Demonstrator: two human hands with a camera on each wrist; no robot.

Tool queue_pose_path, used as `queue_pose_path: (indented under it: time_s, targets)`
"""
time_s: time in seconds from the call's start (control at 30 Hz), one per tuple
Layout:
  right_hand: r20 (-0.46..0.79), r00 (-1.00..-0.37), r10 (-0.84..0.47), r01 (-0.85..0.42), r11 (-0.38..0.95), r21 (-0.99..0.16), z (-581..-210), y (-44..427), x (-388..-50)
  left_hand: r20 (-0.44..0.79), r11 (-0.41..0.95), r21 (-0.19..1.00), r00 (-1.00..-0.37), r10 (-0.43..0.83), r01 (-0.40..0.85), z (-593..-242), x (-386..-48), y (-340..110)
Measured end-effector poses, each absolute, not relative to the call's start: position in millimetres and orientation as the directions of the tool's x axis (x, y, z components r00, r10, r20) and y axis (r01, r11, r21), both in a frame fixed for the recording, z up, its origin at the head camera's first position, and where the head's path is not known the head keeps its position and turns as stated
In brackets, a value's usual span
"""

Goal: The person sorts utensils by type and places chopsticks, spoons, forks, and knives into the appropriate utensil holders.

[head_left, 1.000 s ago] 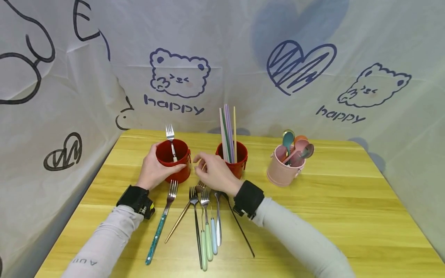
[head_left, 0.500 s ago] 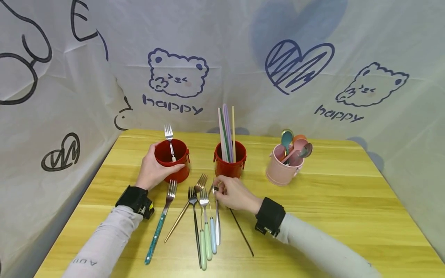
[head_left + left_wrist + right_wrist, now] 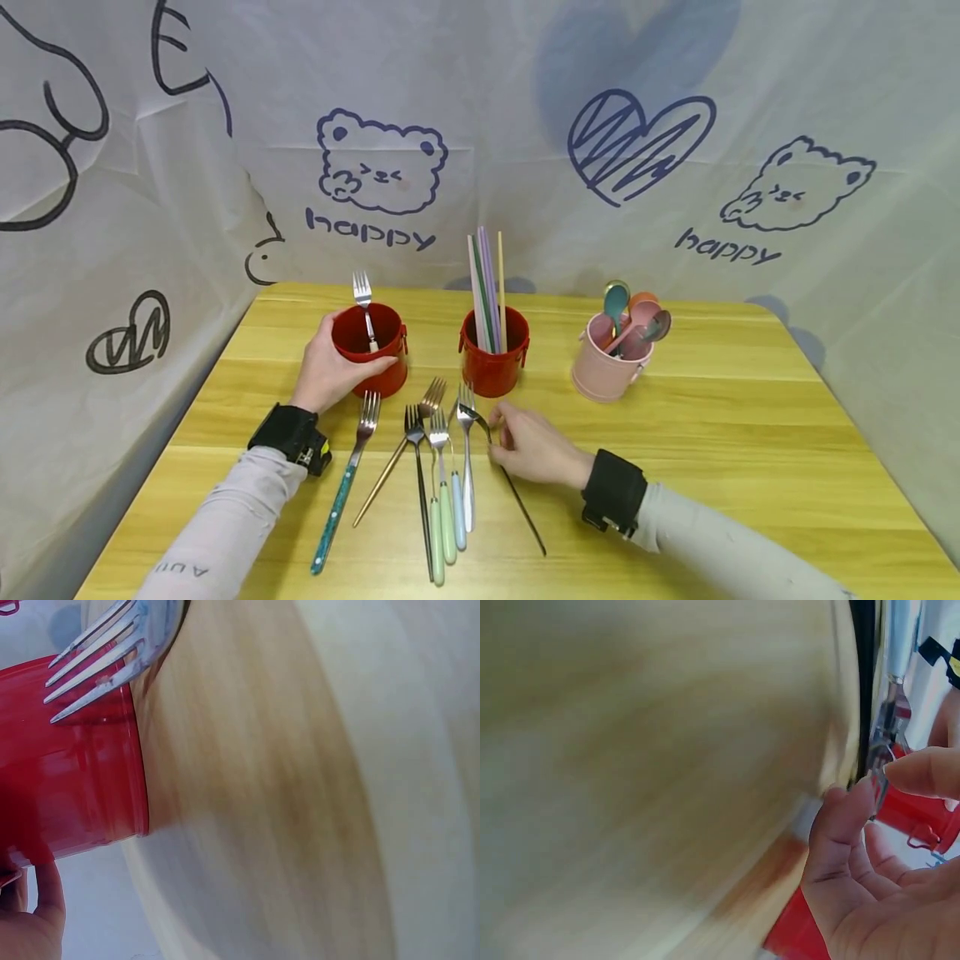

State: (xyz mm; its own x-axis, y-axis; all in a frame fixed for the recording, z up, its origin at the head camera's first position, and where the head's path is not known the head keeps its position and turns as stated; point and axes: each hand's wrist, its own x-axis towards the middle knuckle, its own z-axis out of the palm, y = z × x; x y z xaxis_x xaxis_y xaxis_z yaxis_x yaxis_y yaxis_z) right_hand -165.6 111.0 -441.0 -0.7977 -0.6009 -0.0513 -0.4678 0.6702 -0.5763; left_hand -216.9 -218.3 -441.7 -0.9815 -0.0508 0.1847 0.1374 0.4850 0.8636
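Observation:
My left hand (image 3: 330,367) grips the side of the left red bucket (image 3: 390,379), thumb across its front. A fork (image 3: 363,292) stands in that bucket, prongs up. My right hand (image 3: 536,446) is at the neck of a slim black fork (image 3: 517,500) lying on the table; thumb and index finger are a little apart beside it. Left of this fork lie several more: a silver one (image 3: 468,483), two with green handles (image 3: 447,525), one with a blue handle (image 3: 458,508), another black one (image 3: 423,492), a gold one (image 3: 382,482) and a teal-handled one (image 3: 337,508).
A middle red bucket (image 3: 491,375) holds several upright chopsticks (image 3: 487,292). To its right a pink bucket (image 3: 607,379) holds several spoons (image 3: 645,317). All stand on a wooden table (image 3: 720,400), with a white printed cloth (image 3: 517,108) behind.
My right hand has moved right and toward me, from in front of the middle bucket to the black fork's neck, uncovering the silver fork's prongs. The left hand keeps its grip on the bucket.

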Motion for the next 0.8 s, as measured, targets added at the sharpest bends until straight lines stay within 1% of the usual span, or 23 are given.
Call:
queue_pose_path:
  time_s: [0.27, 0.63, 0.8]
  targets:
    - [-0.092, -0.792, -0.604, -0.473, 0.701, -0.534, -447, 117, -159, 0.192, 0.479, 0.865, -0.980, -0.043, 0.149, -442, -216, -218]
    - [-0.121, -0.817, -0.564, -0.451, 0.755, -0.476, -447, 109, -160, 0.185, 0.483, 0.865, -0.982, -0.050, 0.138, -441, -217, -218]
    - [-0.122, -0.818, -0.562, -0.455, 0.762, -0.460, -448, 104, -160, 0.185, 0.486, 0.863, -0.981, -0.052, 0.137, -442, -217, -218]
